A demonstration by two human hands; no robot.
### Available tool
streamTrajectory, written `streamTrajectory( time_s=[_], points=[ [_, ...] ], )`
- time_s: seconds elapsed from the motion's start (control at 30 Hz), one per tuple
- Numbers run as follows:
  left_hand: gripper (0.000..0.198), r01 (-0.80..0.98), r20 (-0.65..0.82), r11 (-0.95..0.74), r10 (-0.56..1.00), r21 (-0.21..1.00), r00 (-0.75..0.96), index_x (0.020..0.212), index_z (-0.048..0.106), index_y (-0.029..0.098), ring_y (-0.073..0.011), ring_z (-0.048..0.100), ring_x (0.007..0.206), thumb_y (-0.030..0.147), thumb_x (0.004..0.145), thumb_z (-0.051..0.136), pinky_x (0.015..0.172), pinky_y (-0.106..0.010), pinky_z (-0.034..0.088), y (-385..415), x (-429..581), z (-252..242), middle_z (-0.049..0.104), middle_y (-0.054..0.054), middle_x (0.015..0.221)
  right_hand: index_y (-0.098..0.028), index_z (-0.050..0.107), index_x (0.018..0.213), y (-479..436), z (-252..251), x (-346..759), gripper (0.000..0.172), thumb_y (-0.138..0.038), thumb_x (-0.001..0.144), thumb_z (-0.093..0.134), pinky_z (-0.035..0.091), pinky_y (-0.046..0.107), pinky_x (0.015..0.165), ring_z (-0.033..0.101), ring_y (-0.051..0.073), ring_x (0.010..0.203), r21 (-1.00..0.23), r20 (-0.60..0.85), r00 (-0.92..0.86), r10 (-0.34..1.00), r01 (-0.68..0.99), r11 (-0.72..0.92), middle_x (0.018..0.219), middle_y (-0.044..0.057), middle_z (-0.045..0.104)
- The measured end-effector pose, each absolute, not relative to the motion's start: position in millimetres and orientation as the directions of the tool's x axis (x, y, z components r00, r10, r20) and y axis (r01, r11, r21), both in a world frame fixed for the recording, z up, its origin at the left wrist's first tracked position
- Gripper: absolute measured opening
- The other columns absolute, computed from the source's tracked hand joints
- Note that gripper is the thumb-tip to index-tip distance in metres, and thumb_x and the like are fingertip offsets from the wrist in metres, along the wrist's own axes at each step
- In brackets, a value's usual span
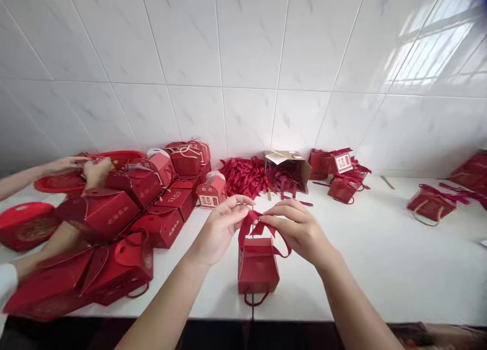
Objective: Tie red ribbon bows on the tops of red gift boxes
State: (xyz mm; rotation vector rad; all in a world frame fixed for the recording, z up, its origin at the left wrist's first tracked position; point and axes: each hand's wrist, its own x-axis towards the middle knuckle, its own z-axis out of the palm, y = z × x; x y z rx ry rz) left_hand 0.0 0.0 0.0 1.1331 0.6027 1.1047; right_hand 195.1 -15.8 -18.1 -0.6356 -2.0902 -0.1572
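Note:
A small red gift box [258,269] stands near the front edge of the white table, a cord handle hanging from its near side. Above its top, a dark red ribbon [245,233] is looped between my hands. My left hand [224,223] pinches the ribbon from the left, thumb and fingers together. From the right, my right hand [299,228] grips the ribbon with bent fingers, and a loop hangs below it. The fingertips of both hands almost meet over the box. Part of the ribbon is hidden behind the fingers.
Many red boxes [110,213] are piled at left, where another person's hands [97,172] work by a red basket [117,157]. Loose ribbons [245,175] lie beside an open cardboard box [304,175] against the tiled wall. Ribboned boxes [431,205] stand at right.

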Motion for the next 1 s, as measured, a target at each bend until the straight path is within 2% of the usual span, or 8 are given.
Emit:
streamTrajectory(
  time_s=[0.1,0.2,0.3,0.37,0.43,0.57,0.73,1.0],
  points=[
    [0.016,-0.325,0.148,0.011,0.875,0.946,0.461,0.094,0.065,0.018,-0.0116,0.060,0.071,0.023,0.084,0.054,0.069,-0.023,0.049,-3,0,0,0.063,-0.001,0.077,-0.023,0.060,0.115,-14,-23,195,0.038,-0.002,0.087,0.047,0.048,0.038,0.076,0.056,0.019,0.089,-0.131,0.810,-0.444,0.382,0.499,0.856,0.095,0.006,0.067],
    [0.022,-0.120,0.312,-0.288,0.877,0.950,0.366,0.102,0.063,0.018,-0.0161,0.064,0.077,0.026,0.089,0.048,0.074,-0.029,0.051,-6,1,-5,0.067,-0.003,0.076,-0.026,0.060,0.116,-15,-27,191,0.041,-0.002,0.086,0.047,0.049,0.038,0.077,0.057,0.019,0.091,-0.198,0.830,-0.380,0.410,0.485,0.851,0.100,0.006,0.066],
    [0.021,0.293,0.681,-0.699,0.710,0.652,0.180,0.103,0.064,0.019,-0.0176,0.065,0.085,0.023,0.085,0.053,0.081,-0.030,0.050,-6,-2,-11,0.070,-0.005,0.089,-0.025,0.064,0.107,-22,-31,187,0.031,-0.006,0.085,0.050,0.050,0.037,0.079,0.059,0.019,0.092,-0.346,0.848,-0.193,0.494,0.503,0.792,0.101,0.006,0.066],
    [0.017,0.511,0.842,-0.770,0.518,0.383,0.150,0.097,0.066,0.019,-0.0167,0.064,0.084,0.019,0.081,0.058,0.082,-0.029,0.049,-4,-11,-16,0.070,-0.005,0.091,-0.022,0.066,0.094,-30,-36,189,0.018,-0.012,0.086,0.053,0.050,0.034,0.077,0.060,0.019,0.089,-0.480,0.812,-0.030,0.582,0.532,0.697,0.095,0.007,0.067],
    [0.013,0.638,0.879,-0.720,0.456,0.273,0.138,0.091,0.065,0.019,-0.0139,0.060,0.073,0.018,0.078,0.062,0.074,-0.026,0.049,-2,-25,-23,0.065,-0.002,0.079,-0.020,0.064,0.082,-38,-46,198,0.012,-0.019,0.087,0.053,0.050,0.032,0.074,0.061,0.018,0.084,-0.609,0.727,0.104,0.679,0.555,0.567,0.089,0.007,0.066],
    [0.011,0.795,0.794,-0.501,0.607,0.343,0.040,0.089,0.062,0.019,-0.0105,0.049,0.058,0.023,0.079,0.061,0.061,-0.021,0.045,-3,-70,-58,0.046,0.004,0.064,-0.020,0.060,0.073,-52,-87,240,0.021,-0.033,0.085,0.050,0.047,0.032,0.065,0.060,0.020,0.074,-0.760,0.416,0.254,0.873,0.624,0.180,0.081,0.006,0.065],
    [0.012,0.851,0.637,-0.373,0.768,0.370,0.060,0.087,0.059,0.019,-0.0121,0.049,0.054,0.025,0.082,0.049,0.055,-0.022,0.043,-11,-113,-135,0.043,0.004,0.060,-0.020,0.059,0.063,-61,-149,281,0.028,-0.039,0.081,0.049,0.047,0.036,0.060,0.061,0.023,0.063,-0.698,-0.059,0.320,0.946,0.664,-0.268,0.068,0.006,0.066],
    [0.019,0.711,0.556,-0.365,0.830,0.601,-0.044,0.098,0.058,0.022,-0.0267,0.051,0.107,0.032,0.082,0.055,0.095,-0.046,0.039,-19,-76,-155,0.057,-0.009,0.107,-0.019,0.054,0.117,-54,-146,244,0.046,-0.050,0.083,0.048,0.046,0.043,0.090,0.055,0.027,0.108,-0.836,0.160,0.334,0.929,0.546,-0.052,0.122,0.013,0.056]
  ],
)
